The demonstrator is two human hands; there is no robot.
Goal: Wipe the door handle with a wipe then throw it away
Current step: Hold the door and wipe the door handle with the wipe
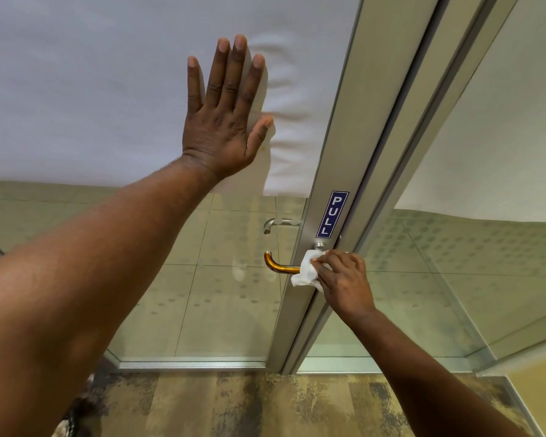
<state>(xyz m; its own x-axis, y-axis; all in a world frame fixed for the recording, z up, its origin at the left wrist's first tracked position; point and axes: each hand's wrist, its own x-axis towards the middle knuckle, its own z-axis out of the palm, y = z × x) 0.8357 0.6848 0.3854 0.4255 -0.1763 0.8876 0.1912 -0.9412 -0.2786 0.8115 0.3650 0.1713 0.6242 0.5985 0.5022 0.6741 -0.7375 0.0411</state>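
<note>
Right hand (344, 279) pinches crumpled white wipe (306, 271) against curved brass door handle (276, 266). Left hand (224, 121) flat on frosted glass door (108, 89), fingers spread.

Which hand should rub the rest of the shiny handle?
The right hand. It already holds the wipe against the handle, near the door frame. The left hand is flat on the covered glass, higher up, and holds nothing.

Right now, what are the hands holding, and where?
The right hand pinches a wipe by its right side, against the handle. The left hand holds nothing.
</note>
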